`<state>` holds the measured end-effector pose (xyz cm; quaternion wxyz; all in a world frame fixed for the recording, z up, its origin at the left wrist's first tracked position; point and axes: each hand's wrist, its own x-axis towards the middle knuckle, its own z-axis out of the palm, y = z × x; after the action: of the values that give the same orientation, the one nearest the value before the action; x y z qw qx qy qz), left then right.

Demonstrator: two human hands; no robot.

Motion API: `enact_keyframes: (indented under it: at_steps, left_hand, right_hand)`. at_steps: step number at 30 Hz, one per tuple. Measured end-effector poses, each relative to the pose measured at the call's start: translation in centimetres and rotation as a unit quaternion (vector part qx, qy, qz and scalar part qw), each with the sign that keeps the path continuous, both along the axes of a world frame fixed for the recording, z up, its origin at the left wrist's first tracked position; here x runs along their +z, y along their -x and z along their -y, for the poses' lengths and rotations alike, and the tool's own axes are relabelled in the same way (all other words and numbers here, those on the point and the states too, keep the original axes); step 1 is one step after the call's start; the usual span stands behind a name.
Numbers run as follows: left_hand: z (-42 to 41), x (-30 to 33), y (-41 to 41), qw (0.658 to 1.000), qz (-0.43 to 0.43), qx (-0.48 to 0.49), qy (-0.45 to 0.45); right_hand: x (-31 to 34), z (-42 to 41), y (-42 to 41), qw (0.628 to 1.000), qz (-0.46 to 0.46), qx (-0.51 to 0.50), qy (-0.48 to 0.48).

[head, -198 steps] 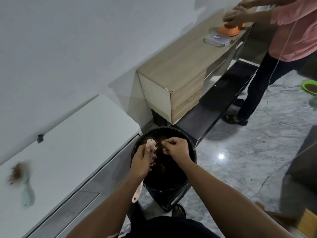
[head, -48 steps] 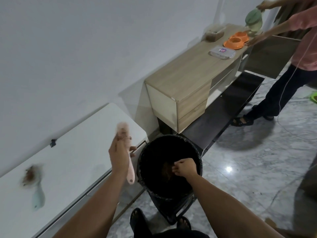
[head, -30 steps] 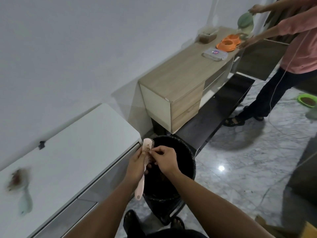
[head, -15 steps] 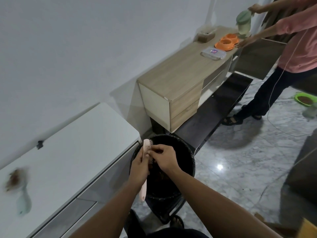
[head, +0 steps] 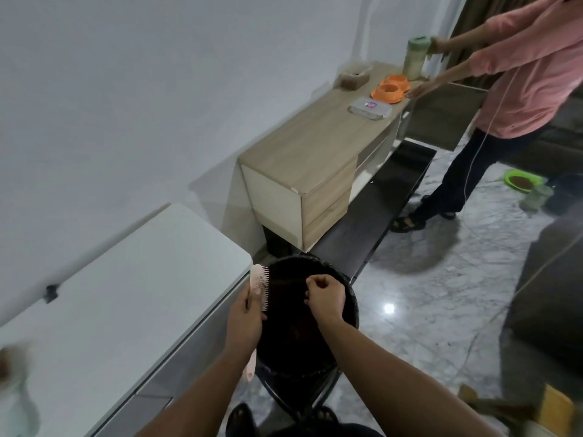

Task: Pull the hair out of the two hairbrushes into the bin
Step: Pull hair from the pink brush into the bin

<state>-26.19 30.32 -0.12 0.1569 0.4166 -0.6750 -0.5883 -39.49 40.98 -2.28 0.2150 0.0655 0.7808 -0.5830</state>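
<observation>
My left hand (head: pixel 244 313) grips a pink hairbrush (head: pixel 259 281) upright at the left rim of the black bin (head: pixel 351 298), bristles facing right. My right hand (head: pixel 325 298) is over the bin's mouth, fingers curled, pinching thin strands of hair (head: pixel 285 281) that stretch back to the bristles. Brown hair lies inside the bin. A second, pale green hairbrush (head: pixel 14 395) with a clump of brown hair lies blurred at the near left end of the white cabinet top (head: pixel 126 294).
A wooden drawer unit (head: pixel 309 159) stands behind the bin, carrying an orange double bowl (head: pixel 391 89) and a clear box (head: pixel 369 107). A person in a pink top (head: pixel 533 77) stands at its far end holding a jar. Marble floor (head: pixel 441 294) lies to the right.
My right hand has pulled away from the pink brush to the right, drawing strands of hair out over the bin. The left hand keeps the brush at the rim.
</observation>
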Motion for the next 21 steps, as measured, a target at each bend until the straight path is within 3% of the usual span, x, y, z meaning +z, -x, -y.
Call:
enact_keyframes:
  at_steps: [2,5,7,10,13,17,19,21]
  left_hand:
    - [0.8,-0.1,0.0,1.000,0.002,-0.009,-0.006]
    - [2.1,-0.6,0.5,0.995,-0.010,-0.095,-0.002]
    - [2.9,-0.7,0.6,0.986,-0.005,-0.161,0.040]
    - [3.8,-1.1,-0.2,0.977,-0.013,-0.198,0.077]
    - [4.7,-2.1,-1.4,0.987,-0.002,-0.160,0.012]
    - [6.4,-2.9,-2.4,0.987,0.016,-0.141,-0.077]
    - [7.3,-2.9,-2.3,0.981,0.011,-0.149,-0.124]
    - [7.9,-2.7,-1.9,0.973,0.008,-0.169,-0.160]
  right_hand:
    - [0.7,0.5,-0.7,0.998,-0.019,0.055,0.028]
    - [2.0,2.4,-2.7,0.987,-0.001,0.140,0.074]
    - [2.5,3.2,-3.6,0.991,-0.023,0.111,0.066]
    - [1.2,2.5,-3.4,0.999,0.015,0.049,-0.002]
    - [-0.9,0.6,-3.2,0.995,0.061,-0.037,-0.073]
    - [-1.9,0.0,-4.1,0.982,0.090,-0.150,-0.075]
    - [-1.0,1.1,-5.2,0.989,0.065,-0.122,-0.058]
    - [0.1,3.4,-6.7,0.999,0.031,-0.033,-0.016]
